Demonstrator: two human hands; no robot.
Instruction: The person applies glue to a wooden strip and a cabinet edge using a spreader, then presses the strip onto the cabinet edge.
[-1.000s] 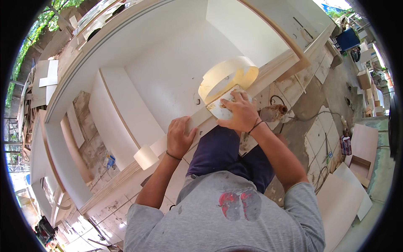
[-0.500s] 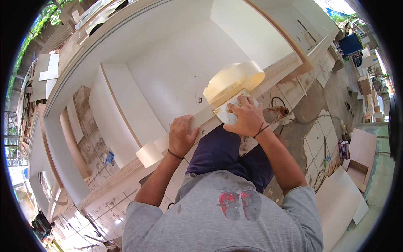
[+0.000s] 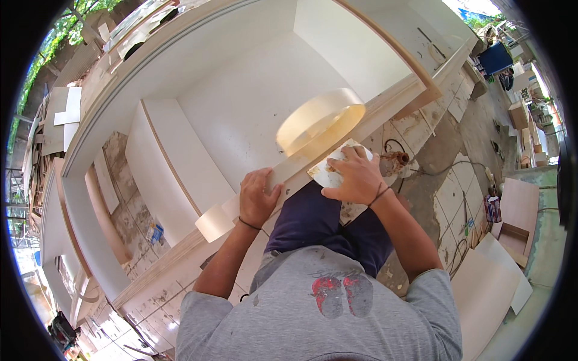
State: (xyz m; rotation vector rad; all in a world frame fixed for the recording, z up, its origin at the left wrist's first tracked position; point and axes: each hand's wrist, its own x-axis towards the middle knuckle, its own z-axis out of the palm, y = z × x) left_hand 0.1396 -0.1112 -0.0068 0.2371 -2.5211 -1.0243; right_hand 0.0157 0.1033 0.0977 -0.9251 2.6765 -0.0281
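Observation:
A white cabinet carcass [image 3: 241, 78] lies in front of me, with a pale wooden rail along its near edge. My left hand [image 3: 259, 195] is closed over that edge, fingers on top and thumb on the near side. A loose end of pale edge-banding strip [image 3: 214, 224] curls up just left of it. My right hand [image 3: 355, 174] grips a flat white block [image 3: 328, 174] with yellow-brown stains, tilted beside the rail. Beyond the block, a large roll of edge banding [image 3: 322, 123] stands on the rail. The right palm hides part of the block.
A rusty brown object [image 3: 396, 161] with a dark wire sits on the tiled floor right of my knees. Leaning panels [image 3: 487, 292] and a small wooden box [image 3: 518, 234] are at the lower right. A vertical divider [image 3: 165, 156] stands inside the cabinet.
The banding roll has shifted left along the rail. My right hand and the white block have moved slightly nearer to me, away from the roll. My left hand stays nearly in place.

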